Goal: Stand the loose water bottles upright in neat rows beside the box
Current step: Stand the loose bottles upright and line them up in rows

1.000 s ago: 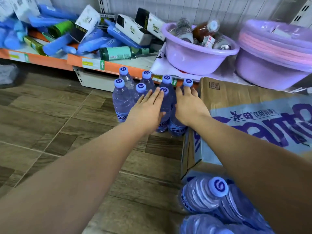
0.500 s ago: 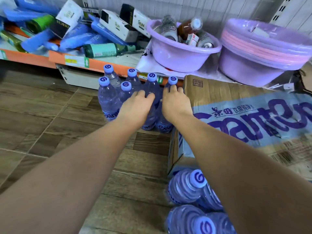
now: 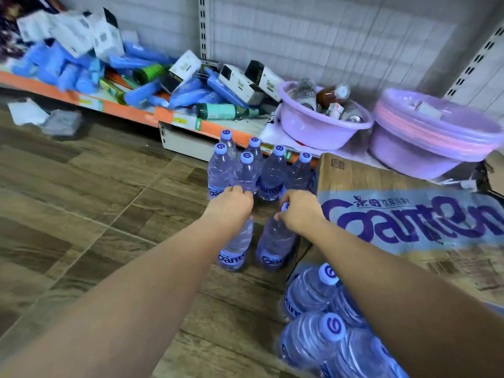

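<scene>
Left grip [image 3: 230, 204] curled over the top of the left bottle [image 3: 235, 248], right grip [image 3: 300, 211] pinching the cap of the right bottle [image 3: 275, 241] — both upright on the floor [image 3: 95, 200], just beside the box [image 3: 409, 222], in front of five standing bottles [image 3: 272, 173]. Loose bottles [image 3: 308, 296] lie piled nearer, under the right arm.

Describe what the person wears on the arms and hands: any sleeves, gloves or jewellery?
Both forearms are bare from the picture's edge to the wrists, and no sleeve shows. The left hand and the right hand wear no gloves. No watch, bracelet or ring is visible on the sides that the camera sees.
</scene>
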Action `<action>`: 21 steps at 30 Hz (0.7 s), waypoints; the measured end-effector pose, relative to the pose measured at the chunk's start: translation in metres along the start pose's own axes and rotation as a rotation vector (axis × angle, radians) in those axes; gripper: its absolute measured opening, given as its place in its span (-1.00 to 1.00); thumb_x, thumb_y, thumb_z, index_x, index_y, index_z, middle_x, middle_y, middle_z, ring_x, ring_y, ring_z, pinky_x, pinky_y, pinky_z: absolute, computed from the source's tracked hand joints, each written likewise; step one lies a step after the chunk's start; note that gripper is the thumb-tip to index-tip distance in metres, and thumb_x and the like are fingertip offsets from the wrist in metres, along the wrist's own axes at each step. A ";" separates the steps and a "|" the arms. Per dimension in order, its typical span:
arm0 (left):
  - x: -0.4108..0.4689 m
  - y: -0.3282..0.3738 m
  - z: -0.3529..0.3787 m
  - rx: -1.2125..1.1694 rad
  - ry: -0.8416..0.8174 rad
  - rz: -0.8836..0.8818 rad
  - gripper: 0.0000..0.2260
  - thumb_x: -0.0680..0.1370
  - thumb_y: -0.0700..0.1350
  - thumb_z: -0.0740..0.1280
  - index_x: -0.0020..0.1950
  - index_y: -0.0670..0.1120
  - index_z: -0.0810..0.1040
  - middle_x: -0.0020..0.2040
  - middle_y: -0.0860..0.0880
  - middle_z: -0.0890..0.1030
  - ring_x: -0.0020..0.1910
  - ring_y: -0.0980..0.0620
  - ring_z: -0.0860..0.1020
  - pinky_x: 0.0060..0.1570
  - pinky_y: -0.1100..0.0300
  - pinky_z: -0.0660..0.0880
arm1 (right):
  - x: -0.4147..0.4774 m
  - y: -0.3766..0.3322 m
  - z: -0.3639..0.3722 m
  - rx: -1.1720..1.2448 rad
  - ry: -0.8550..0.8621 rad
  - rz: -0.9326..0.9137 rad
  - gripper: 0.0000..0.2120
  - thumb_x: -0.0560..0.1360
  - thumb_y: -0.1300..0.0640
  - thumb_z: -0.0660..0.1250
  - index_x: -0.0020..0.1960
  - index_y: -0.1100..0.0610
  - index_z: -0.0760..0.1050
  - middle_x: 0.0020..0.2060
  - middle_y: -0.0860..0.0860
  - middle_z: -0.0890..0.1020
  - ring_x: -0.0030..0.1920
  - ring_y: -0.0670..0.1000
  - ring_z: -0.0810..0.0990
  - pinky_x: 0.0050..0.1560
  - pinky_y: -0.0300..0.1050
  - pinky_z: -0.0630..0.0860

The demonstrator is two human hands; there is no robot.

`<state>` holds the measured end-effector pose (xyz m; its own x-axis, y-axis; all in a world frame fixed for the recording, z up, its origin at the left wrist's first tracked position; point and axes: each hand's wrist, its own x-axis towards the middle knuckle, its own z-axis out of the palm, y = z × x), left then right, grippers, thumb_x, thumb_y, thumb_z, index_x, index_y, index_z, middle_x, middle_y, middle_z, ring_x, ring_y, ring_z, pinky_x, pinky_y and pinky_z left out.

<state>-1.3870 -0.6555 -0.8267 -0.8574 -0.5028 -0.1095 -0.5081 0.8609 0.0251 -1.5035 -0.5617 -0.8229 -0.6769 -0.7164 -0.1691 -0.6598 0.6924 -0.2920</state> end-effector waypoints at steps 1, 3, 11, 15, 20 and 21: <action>-0.006 0.000 -0.005 0.010 0.001 -0.001 -0.66 0.58 -0.12 0.26 0.28 -0.27 0.33 0.25 -0.25 0.40 0.29 -0.22 0.38 0.21 -0.05 0.41 | -0.007 -0.003 -0.002 0.010 -0.023 0.003 -0.73 0.45 0.11 0.42 0.09 0.22 0.54 0.11 0.17 0.59 0.15 0.17 0.55 0.00 -0.10 0.48; -0.019 0.000 -0.019 0.043 -0.006 0.008 -0.68 0.57 -0.17 0.27 0.28 -0.25 0.34 0.24 -0.24 0.41 0.27 -0.22 0.40 0.17 -0.05 0.43 | -0.024 -0.010 -0.007 0.036 -0.046 0.001 -0.79 0.44 0.14 0.39 0.02 0.23 0.59 0.01 0.14 0.64 0.07 0.17 0.60 -0.12 -0.11 0.46; -0.063 0.024 -0.119 0.035 0.039 0.025 -0.62 0.56 -0.08 0.30 0.29 -0.25 0.34 0.23 -0.24 0.44 0.19 -0.22 0.49 0.10 0.02 0.44 | -0.092 -0.037 -0.086 0.046 0.029 -0.153 -0.74 0.42 0.20 0.37 0.07 0.28 0.58 -0.03 0.18 0.62 -0.11 0.10 0.52 -0.27 -0.18 0.40; -0.080 0.054 -0.172 0.073 0.112 0.042 -0.67 0.53 0.04 0.32 0.06 -0.23 0.48 0.04 -0.21 0.52 0.00 -0.19 0.52 0.00 0.03 0.46 | -0.125 -0.023 -0.151 0.109 0.138 -0.121 -0.73 0.37 0.22 0.39 0.04 0.28 0.63 -0.13 0.20 0.63 -0.20 0.03 0.45 -0.30 -0.19 0.41; -0.095 0.112 -0.226 -0.019 0.235 0.096 -0.75 0.47 -0.04 0.36 -0.26 -0.17 0.42 -0.15 -0.23 0.56 -0.20 -0.10 0.38 -0.21 0.09 0.40 | -0.171 0.010 -0.223 0.151 0.173 -0.058 -0.92 0.37 0.21 0.41 -0.15 0.19 0.57 -0.40 0.07 0.54 -0.41 0.03 0.50 -0.44 -0.29 0.47; -0.096 0.128 -0.232 -0.061 0.267 0.098 -0.72 0.44 -0.04 0.37 -0.30 -0.17 0.37 -0.11 -0.24 0.57 -0.21 -0.11 0.38 -0.22 0.10 0.37 | -0.180 0.020 -0.234 0.160 0.173 -0.042 -0.94 0.36 0.23 0.41 -0.21 0.16 0.53 -0.42 0.06 0.53 -0.45 0.01 0.49 -0.43 -0.28 0.46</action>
<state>-1.3891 -0.5150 -0.5822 -0.8899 -0.4266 0.1617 -0.4184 0.9044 0.0836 -1.4716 -0.3986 -0.5779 -0.7049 -0.7093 0.0065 -0.6380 0.6299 -0.4429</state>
